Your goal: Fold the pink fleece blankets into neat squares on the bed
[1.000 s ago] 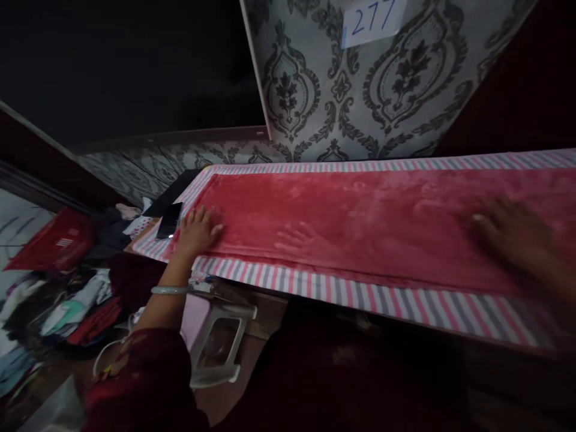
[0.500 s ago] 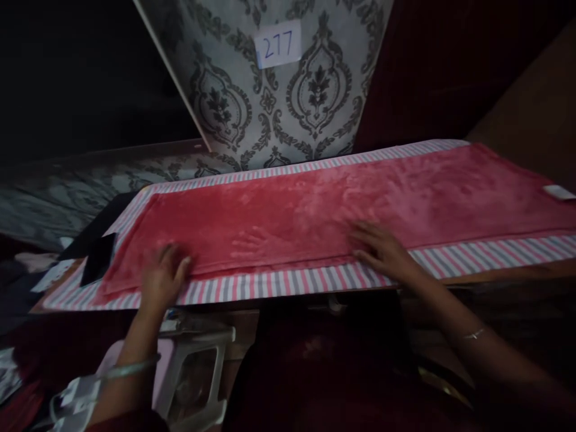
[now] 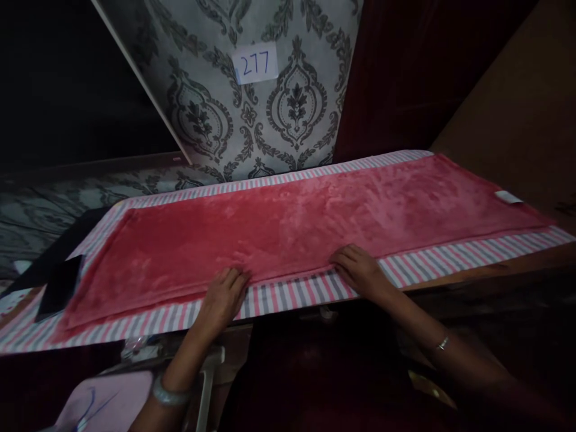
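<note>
A red plush blanket (image 3: 252,231), folded into a long flat strip, lies over a striped cloth (image 3: 279,298) on the table. Both of my hands are at its near edge, spaced apart. My left hand (image 3: 224,297) has its fingers curled together on that edge, left of centre. Right of centre, my right hand (image 3: 360,271) closes its bent fingers on the same edge. The fingertips of both are partly hidden. Faint hand-shaped marks show in the pile, and a white tag (image 3: 508,197) sits at the blanket's right end.
A dark phone-like slab (image 3: 60,287) lies on the striped cloth at the left. Behind the table stands a patterned wall (image 3: 252,132) with a paper (image 3: 255,62) marked 277. Below the table's front edge, at lower left, is a pale pink surface (image 3: 108,399).
My left hand has moved right along the blanket's near edge, closer to my right hand. My right hand has come back to the edge, its fingers now bent. The view has shifted right.
</note>
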{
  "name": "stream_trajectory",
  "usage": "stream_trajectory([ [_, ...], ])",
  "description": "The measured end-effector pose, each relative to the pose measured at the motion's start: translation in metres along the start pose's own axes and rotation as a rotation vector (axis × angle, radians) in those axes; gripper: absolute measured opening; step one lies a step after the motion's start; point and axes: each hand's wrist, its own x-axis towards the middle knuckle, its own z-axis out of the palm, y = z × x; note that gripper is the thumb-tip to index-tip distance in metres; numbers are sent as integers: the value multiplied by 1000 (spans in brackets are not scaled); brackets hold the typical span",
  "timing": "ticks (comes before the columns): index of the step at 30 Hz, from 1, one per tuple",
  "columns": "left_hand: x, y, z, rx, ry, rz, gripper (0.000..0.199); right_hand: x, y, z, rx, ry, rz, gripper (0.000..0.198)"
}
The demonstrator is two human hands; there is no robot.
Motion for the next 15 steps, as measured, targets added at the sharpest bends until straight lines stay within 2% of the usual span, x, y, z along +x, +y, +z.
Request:
stream_trajectory([
  [4,-1,6,-14,-139,-21,-23,25,-1,-1,-9,135,-11,-11,19],
  [7,4,9,-16,-154,50,-82,27,-2,7,-12,125,31,68,18],
  [9,7,8,-9,-83,106,-115,32,-2,14,-11,86,56,120,20],
  [11,7,4,4,-1,100,-134,41,-3,18,-11,78,68,142,19],
  [13,2,-3,19,54,73,-139,49,-5,18,-12,99,90,118,18],
  [15,-4,-15,34,67,103,-125,56,-6,20,-15,140,103,78,18],
])
